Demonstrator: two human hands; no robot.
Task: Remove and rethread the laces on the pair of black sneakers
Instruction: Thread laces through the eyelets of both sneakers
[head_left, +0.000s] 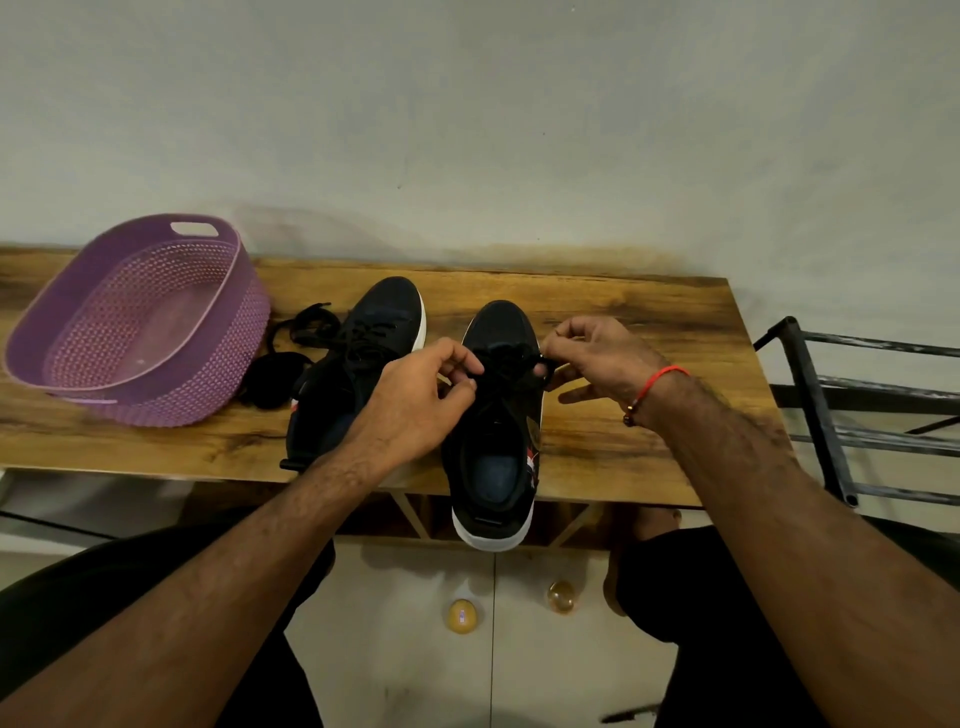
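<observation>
From the head view I see my left hand (415, 400) pinching the lace (501, 364) over the tongue of the right sneaker (496, 431), while my right hand (597, 358) pinches the same lace at the shoe's far edge, fingers curled. That sneaker lies between my hands on the table (623, 312), its heel hanging over the near edge, and the left sneaker (358, 364) sits just under and beyond my left wrist, touching nothing I hold. Further out past my left hand lie a loose lace (296, 332) and a purple basket (140, 317); a metal rack (857, 410) stands outside my right forearm.
</observation>
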